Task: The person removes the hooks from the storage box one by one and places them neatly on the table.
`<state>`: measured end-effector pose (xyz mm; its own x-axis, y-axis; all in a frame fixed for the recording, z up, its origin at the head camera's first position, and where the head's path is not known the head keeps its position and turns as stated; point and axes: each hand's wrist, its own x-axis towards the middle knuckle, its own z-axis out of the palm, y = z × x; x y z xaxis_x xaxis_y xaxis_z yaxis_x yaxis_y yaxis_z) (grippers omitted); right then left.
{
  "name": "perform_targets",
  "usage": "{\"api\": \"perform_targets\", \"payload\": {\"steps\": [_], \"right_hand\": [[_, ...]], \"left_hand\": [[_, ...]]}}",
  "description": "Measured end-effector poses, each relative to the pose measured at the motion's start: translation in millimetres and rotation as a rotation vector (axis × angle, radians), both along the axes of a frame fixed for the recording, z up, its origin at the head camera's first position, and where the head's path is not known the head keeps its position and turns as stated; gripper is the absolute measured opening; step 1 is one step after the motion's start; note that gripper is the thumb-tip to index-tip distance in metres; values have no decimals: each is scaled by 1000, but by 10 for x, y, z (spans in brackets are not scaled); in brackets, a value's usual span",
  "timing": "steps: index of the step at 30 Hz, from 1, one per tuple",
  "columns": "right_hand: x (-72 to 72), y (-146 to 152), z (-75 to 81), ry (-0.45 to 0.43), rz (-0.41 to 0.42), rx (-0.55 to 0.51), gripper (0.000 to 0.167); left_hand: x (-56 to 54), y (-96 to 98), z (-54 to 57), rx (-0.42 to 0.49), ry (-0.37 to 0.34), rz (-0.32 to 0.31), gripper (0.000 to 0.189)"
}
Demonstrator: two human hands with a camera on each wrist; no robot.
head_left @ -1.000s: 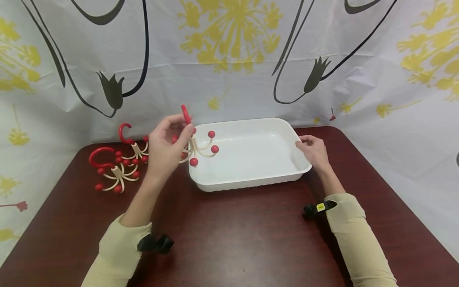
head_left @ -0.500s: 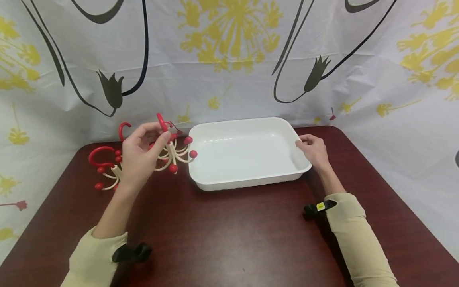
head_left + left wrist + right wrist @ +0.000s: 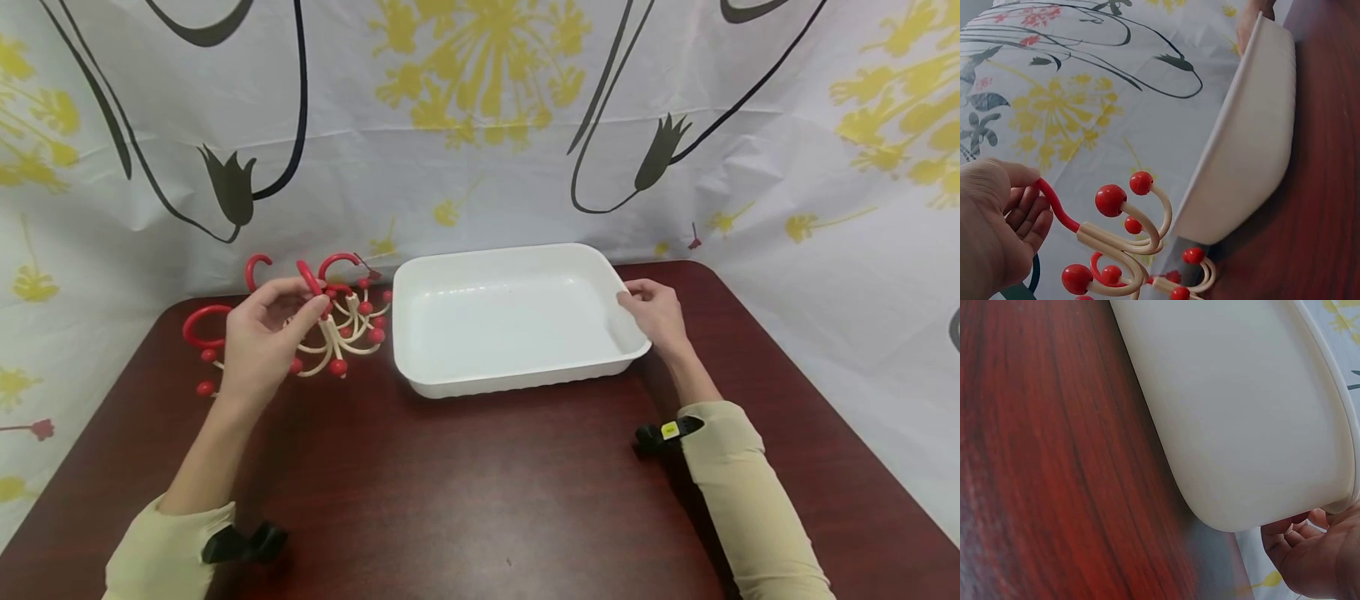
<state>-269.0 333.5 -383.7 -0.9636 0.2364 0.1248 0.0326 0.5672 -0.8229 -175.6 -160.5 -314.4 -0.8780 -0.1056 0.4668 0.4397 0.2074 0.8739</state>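
Observation:
With thumb and fingers my left hand (image 3: 258, 346) pinches the red hook of a hanger (image 3: 330, 335) whose curved cream arms end in red balls. In the left wrist view this hanger (image 3: 1107, 237) is held by its hook, arms spreading away from the hand. Just behind it stands a similar hanger (image 3: 352, 304), partly covered. Two more red hooks show behind and left of the hand, their arms largely hidden. My right hand (image 3: 656, 321) grips the right rim of a white rectangular tub (image 3: 517, 387), thumb over the edge; the right wrist view shows curled fingers (image 3: 1291, 540) under the rim.
The tub sits at the back of a dark red-brown table (image 3: 450, 483). A white cloth (image 3: 480, 192) with yellow and dark flower prints hangs along the back and sides. Black cameras are strapped to both wrists.
My left hand has carried the hanger leftward and lower, from over the tub's left edge to beside the other hangers. The right hand stays on the tub's rim.

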Motion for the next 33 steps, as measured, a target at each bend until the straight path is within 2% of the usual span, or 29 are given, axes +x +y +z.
{"api": "perform_targets", "payload": {"steps": [6,10,17,22,27,33], "right_hand": [[-5,5,-7,3,-4,0,36],[-9,4,-6,7,-5,0,36],[-13,1,-16,6,-4,-5,37],[-14,-6,-21,8,-2,-9,37],[-11,-7,-19,6,-3,-6,36],[-15,1,-15,7,-5,-5,36]], "left_hand": [[-4,-80,-89,-15,-41,21,26],[-11,-127,-156,-21,-62,11,26],[-32,-166,-298,29,-67,-23,22],[-22,-194,-386,-25,-89,22,23],[-7,-209,-428,-94,-97,63,28],[-10,-216,-462,-71,-99,65,28]]}}
